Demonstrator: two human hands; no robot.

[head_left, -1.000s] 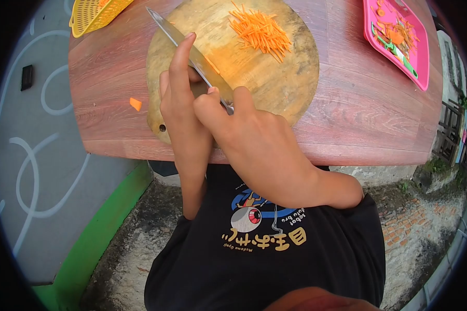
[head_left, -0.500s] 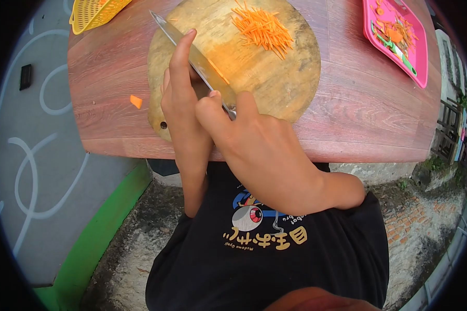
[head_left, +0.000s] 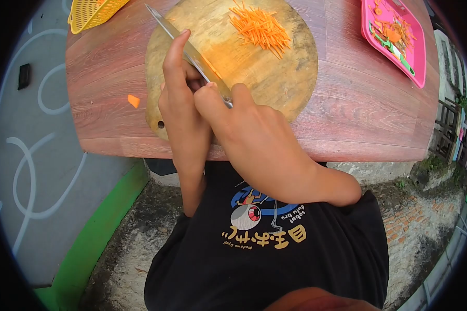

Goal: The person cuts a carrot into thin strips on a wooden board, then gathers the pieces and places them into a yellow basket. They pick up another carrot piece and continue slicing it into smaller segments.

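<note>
My right hand (head_left: 259,137) is closed round the handle of a kitchen knife (head_left: 194,56), whose blade slants away to the upper left over a round wooden cutting board (head_left: 285,88). On the near left side of the blade is my left hand (head_left: 181,101), its index finger raised along the knife and the other fingers curled; what they hold is hidden. A thin carrot strip (head_left: 211,66) lies against the blade's far side. Farther back on the board sits a pile of carrot shreds (head_left: 259,30).
A carrot chunk (head_left: 133,101) lies on the wooden table (head_left: 358,119), left of the board. At the back left stands a yellow basket (head_left: 96,19). The pink tray (head_left: 420,75) at right holds carrot scraps and a green-handled tool (head_left: 403,61).
My right hand and the knife have slid slightly forward, away from my body. My left hand stays beside the blade. The whole view has shifted a little.
</note>
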